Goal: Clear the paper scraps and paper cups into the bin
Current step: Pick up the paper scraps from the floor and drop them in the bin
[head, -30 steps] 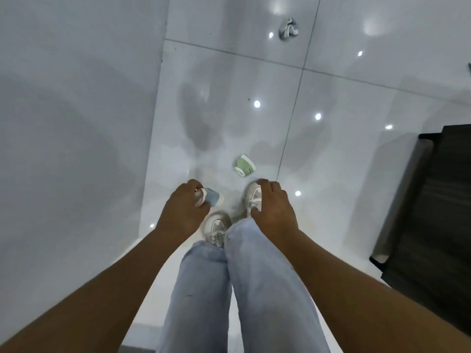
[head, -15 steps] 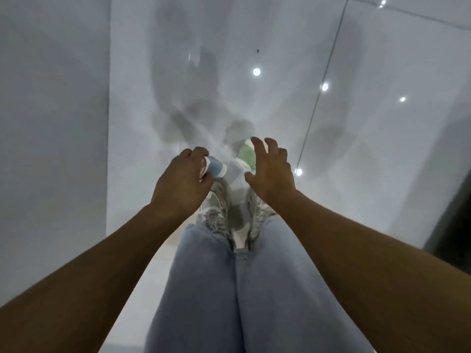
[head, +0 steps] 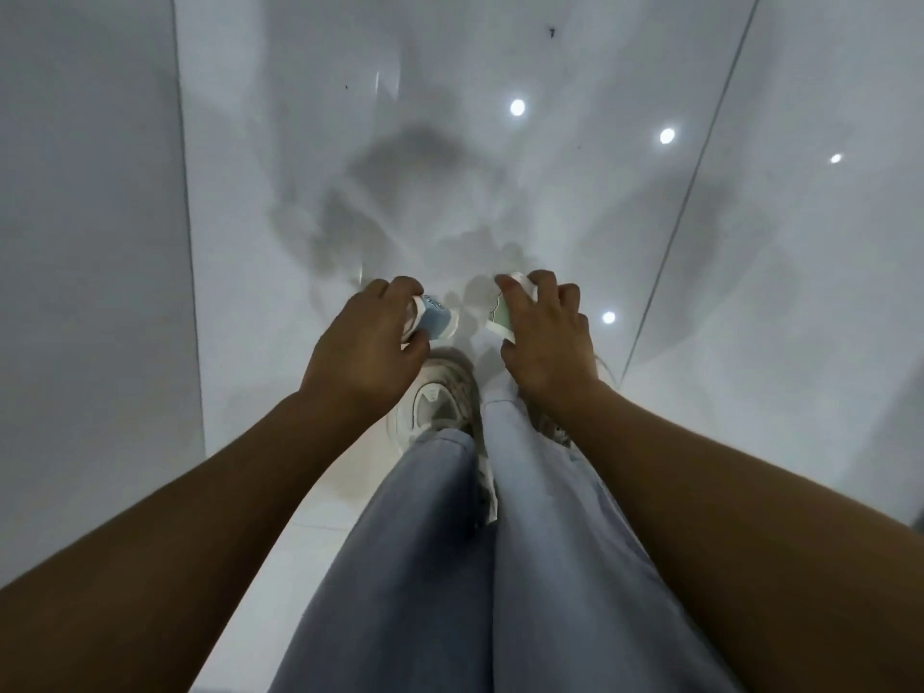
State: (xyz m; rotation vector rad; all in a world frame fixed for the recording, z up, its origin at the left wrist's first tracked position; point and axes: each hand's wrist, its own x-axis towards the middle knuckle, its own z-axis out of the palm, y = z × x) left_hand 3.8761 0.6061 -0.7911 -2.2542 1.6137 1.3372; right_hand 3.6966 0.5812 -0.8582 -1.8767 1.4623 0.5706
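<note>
A glossy white tiled floor (head: 500,142) fills the view, its surface mirroring small round ceiling lights and soft grey shadows, with a dark grout line running up toward the far right edge. A pale wall panel stands along the left side.

The person bends over their own legs in light blue jeans (head: 450,542), with white sneakers (head: 435,402) planted on the floor below the hands.

The left hand (head: 365,352) grips a blue paper cup (head: 434,320). Its fingers curl over the cup's top side and the thumb closes beneath it, so the cup's blue body sticks out to the right past the fingertips.

The right hand (head: 545,342) grips a green paper cup (head: 502,312). The fingers wrap over its far side and the thumb lies along its near face; the cup shows at the hand's left edge, white rim toward the bottom.

The two cups sit close together, apart, just above the shoe toes. Whether the green cup touches the floor cannot be told.
</note>
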